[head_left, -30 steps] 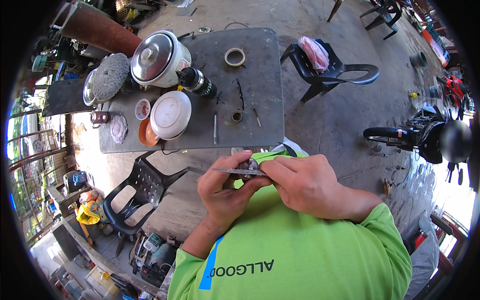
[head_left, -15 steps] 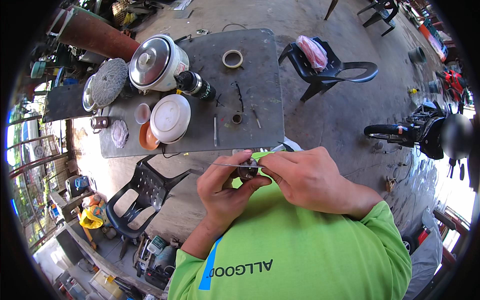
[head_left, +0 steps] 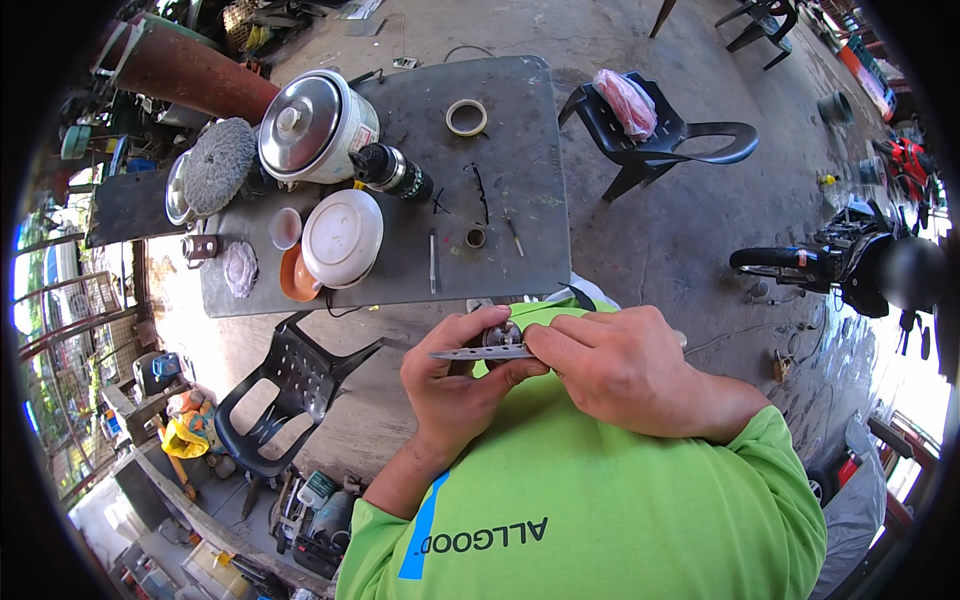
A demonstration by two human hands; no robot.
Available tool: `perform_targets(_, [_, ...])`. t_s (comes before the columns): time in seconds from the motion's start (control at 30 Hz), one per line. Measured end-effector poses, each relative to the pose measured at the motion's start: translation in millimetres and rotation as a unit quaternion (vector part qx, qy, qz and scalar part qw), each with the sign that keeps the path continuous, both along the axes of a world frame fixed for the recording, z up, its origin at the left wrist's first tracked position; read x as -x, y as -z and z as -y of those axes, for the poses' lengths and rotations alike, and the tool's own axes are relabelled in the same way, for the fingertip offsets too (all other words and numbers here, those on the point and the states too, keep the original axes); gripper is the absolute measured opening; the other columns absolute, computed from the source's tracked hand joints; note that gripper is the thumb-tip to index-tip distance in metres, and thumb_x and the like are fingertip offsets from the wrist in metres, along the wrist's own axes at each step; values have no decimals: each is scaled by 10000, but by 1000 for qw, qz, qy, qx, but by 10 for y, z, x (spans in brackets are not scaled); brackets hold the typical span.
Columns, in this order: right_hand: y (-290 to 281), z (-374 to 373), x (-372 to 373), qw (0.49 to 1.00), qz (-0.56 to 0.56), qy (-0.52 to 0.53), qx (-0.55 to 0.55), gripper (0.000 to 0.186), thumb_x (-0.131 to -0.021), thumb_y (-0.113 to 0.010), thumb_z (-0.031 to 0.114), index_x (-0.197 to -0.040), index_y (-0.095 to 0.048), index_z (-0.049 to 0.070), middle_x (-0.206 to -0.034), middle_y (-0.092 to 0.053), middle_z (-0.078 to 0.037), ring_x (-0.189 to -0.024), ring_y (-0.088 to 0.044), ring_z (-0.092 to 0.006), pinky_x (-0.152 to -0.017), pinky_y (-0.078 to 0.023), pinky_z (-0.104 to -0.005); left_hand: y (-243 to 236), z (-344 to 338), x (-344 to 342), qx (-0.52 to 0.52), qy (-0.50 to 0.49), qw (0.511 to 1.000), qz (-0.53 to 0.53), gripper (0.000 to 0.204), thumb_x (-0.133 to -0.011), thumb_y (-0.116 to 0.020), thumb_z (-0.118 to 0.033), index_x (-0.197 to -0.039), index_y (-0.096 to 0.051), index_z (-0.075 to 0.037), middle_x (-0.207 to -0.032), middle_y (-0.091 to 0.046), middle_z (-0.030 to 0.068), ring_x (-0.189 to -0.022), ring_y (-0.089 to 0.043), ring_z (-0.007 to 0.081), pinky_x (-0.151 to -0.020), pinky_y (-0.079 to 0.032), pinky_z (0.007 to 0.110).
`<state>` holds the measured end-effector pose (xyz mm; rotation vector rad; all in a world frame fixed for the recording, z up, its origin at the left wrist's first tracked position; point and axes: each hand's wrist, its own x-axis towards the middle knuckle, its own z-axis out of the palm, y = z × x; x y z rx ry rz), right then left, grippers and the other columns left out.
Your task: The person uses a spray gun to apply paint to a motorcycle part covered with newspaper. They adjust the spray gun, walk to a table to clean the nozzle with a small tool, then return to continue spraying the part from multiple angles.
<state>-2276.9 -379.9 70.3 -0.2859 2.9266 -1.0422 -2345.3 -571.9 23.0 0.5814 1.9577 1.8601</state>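
Observation:
Close in front of my green shirt, my left hand curls its fingers and thumb around a small dark, round, shiny part. My right hand pinches the right end of a thin, flat metal strip with a row of holes. This strip lies across the round part, its tapered end pointing left past my left fingers. My fingers hide much of the round part, so its kind cannot be made out.
Ahead stands a grey table with a lidded pot, a black bottle, an upturned white bowl, a tape roll and a pen. Black plastic chairs stand left and far right. A motorcycle is at right.
The strip has turned from nearly edge-on, so its face and holes now show, and it sits slightly lower across the round part. My hands have shifted only a little.

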Motion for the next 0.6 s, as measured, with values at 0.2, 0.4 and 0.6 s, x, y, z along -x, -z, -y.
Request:
perform_targets(0.2, [217, -125, 72, 986, 4, 57, 156, 199, -882, -664, 22, -1078, -658, 52, -791, -662, -56, -662, -653, -202, -607, -520, -331, 122, 39, 51, -39, -44, 998, 24, 515, -776, -869, 41, -1239, -642, 34, -1042, -670, 53, -915, -660, 99, -768, -544, 245])
perform_targets(0.4, [1743, -700, 516, 906, 242, 260, 228, 307, -1037, -529, 228, -1311, -531, 90, -720, -655, -74, -682, -653, -201, -654, -505, -369, 381, 70, 169, -86, -86, 964, 235, 365, -929, -746, -25, -1259, -603, 41, -983, -640, 35, -835, -651, 100, -735, -586, 263])
perform_targets(0.6, [3028, -696, 917, 862, 404, 288, 107, 412, -981, -600, 283, -1340, -515, 100, -922, -729, -179, -870, -727, -350, -838, -549, -456, 626, 242, 88, -27, -166, 938, 303, 314, -970, -696, -63, -1265, -633, 26, -955, -670, 60, -786, -670, 138, -651, -620, 292])
